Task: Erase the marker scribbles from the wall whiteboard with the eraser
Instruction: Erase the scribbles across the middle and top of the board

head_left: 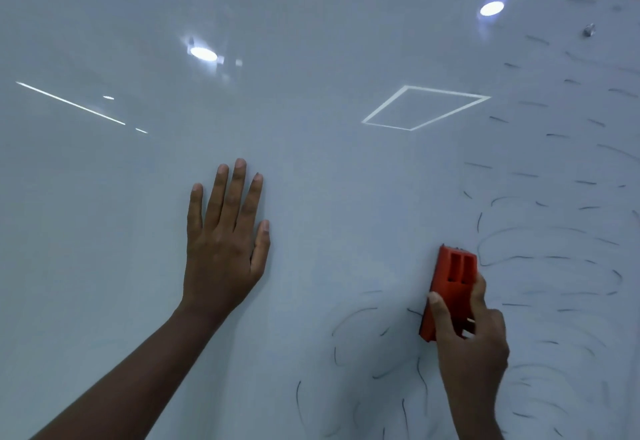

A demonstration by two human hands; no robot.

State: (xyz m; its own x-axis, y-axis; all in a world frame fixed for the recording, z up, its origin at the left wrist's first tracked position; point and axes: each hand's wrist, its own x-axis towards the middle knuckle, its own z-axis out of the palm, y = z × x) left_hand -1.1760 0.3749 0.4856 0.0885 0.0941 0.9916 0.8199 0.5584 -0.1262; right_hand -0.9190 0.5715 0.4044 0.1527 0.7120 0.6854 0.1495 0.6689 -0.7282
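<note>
The wall whiteboard (311, 197) fills the view. Dark marker scribbles (554, 266) cover its right side and lower right, partly smeared into curved streaks. My right hand (471, 342) grips the lower part of an orange eraser (453, 277), thumb on its left edge, fingers on its right. The eraser stands upright against the board at the left edge of the scribbles. My left hand (225, 238) lies flat on the board to the left, fingers straight and pointing up, holding nothing.
Ceiling lights reflect as bright spots (203, 54) and a bright square outline (424, 107) on the glossy board. A small metal fixing (588, 30) sits near the board's upper right. The board's top edge shows at the upper right corner.
</note>
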